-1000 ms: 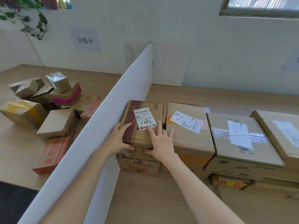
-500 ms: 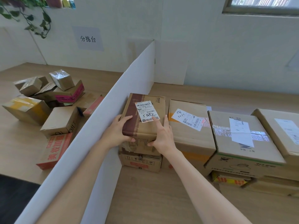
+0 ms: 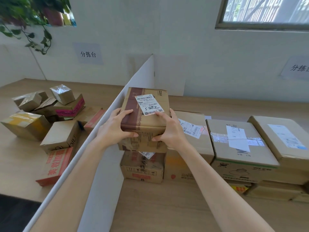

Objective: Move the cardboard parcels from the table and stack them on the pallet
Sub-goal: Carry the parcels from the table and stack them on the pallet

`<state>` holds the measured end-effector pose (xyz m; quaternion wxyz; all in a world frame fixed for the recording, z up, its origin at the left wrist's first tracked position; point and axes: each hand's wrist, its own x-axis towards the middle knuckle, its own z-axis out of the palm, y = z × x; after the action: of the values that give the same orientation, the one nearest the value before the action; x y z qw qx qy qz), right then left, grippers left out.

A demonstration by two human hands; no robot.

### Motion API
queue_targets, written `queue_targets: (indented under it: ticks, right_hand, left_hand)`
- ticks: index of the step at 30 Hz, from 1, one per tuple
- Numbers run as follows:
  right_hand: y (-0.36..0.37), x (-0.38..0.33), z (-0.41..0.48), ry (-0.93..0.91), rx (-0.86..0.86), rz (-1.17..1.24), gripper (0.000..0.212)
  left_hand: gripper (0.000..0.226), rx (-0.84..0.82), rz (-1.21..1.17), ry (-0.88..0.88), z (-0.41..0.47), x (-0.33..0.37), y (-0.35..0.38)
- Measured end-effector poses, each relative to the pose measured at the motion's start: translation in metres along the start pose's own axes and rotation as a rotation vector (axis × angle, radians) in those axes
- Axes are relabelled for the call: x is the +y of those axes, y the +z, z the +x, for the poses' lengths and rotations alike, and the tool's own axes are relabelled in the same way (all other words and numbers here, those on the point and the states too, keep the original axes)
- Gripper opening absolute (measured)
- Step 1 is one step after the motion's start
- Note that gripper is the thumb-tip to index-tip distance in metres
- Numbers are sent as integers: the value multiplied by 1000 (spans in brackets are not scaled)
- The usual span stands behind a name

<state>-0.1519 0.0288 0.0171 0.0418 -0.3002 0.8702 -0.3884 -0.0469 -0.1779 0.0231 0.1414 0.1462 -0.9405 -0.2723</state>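
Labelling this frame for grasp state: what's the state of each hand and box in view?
left hand: gripping labelled parcel's left side.
right hand: gripping its right side.
labelled parcel: sealed, held just above lower box.
lower box: sealed, resting on table.
left pile: jumbled, untouched.
right row: stacked, sealed, untouched.

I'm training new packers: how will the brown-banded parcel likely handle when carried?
Probably stiff: the brown-banded parcel shows square edges under the left hand and right hand. Likely fairly light, since two bare hands at its sides hold it. Matte cardboard probably won't slip.
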Motion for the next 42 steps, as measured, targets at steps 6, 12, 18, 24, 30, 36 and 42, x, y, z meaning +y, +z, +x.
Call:
queue_targets:
  ticks: [6,12,18,24,30,36,42]
  right_hand:
    - [-37,-8,-4,-56,28,37,99]
    - [-81,6,-18,-63,63,16,96]
    - [-135,40,-41,-21,127,-2,93]
    - [-204,92,-77,27,201,-6,88]
    - [-293,153,-131,69,255,-10,84]
    - [-395,223,-204,125,315,-49,82]
    - [-493,292,-285,211,391,-102,84]
  left_hand:
    - [92,58,-5,65,0,31,-15]
    - [98,21,-103,115,7,61,-1]
    - [101,-11,-205,211,18,124,33]
    - [101,-80,-174,290,24,199,82]
    - [93,-82,-128,369,17,305,138]
    - [91,-115,-136,423,-4,429,209]
    - [92,-193,-162,517,-28,554,284]
